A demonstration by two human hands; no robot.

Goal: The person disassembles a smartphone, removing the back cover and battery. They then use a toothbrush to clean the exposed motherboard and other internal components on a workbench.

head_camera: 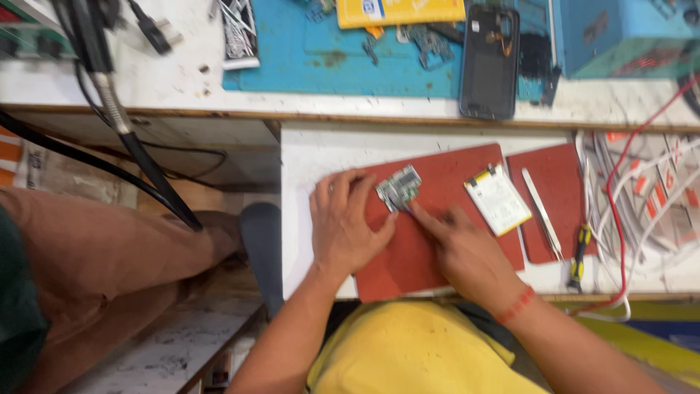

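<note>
A small green circuit board (399,187) lies on a red mat (408,255) on a white pull-out shelf (306,157). My left hand (343,222) lies flat on the mat, its fingertips at the board's left edge. My right hand (467,248) reaches in from the right and presses an index fingertip against the board's lower right corner. A red band is on my right wrist. A white phone battery (499,198) rests on the mat's right part.
A second red mat (558,182) holds metal tweezers (541,212); a yellow-handled screwdriver (578,255) lies beside white and red cables (642,197). On the blue bench mat (306,44) above sit an open phone back (489,60), small parts and a yellow box. Another person's brown-trousered legs are at left.
</note>
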